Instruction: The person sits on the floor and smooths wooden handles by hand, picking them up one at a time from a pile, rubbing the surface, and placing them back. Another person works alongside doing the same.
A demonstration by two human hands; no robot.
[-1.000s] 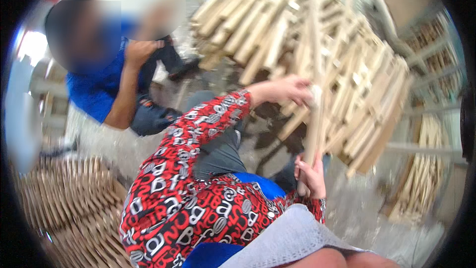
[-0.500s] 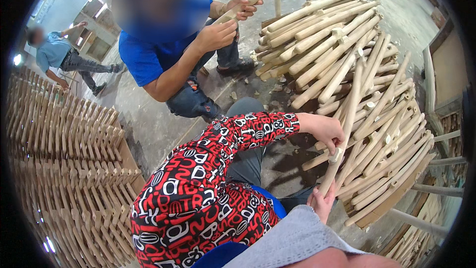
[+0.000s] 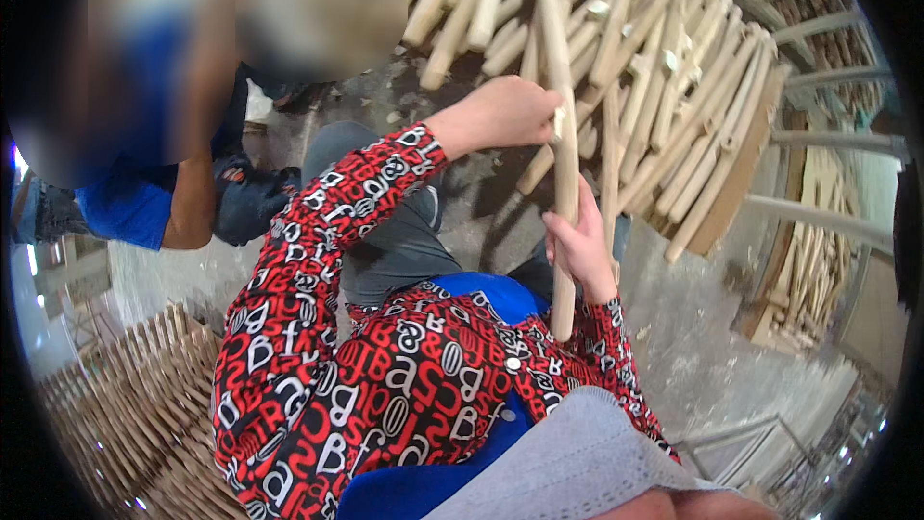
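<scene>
A long, smooth, pale wooden furniture leg (image 3: 565,169) stretches lengthwise before me, its near end close to my blue-fronted clothing. My right hand (image 3: 585,248) is wrapped around its lower part, the thumb on the left side. Higher up, my left hand (image 3: 508,116) is closed, knuckles up, with its fingertips against a small pale raised block on the leg's left side. Whatever those fingers pinch, if anything, is hidden. Beyond my hands lies a pile of similar wooden legs (image 3: 664,87), several with pale blocks on them.
A co-worker in a blue shirt (image 3: 125,217) sits close at my left. Stacked wooden pieces (image 3: 144,395) fill the lower left. On the right, bare poles (image 3: 818,217) stick out near another heap of wood (image 3: 813,241). Wood chips lie on the concrete floor (image 3: 693,327).
The view has swung right and down, so the pile sits higher and the co-worker farther left. The leg has turned more upright in the picture, and my right hand now shows fully.
</scene>
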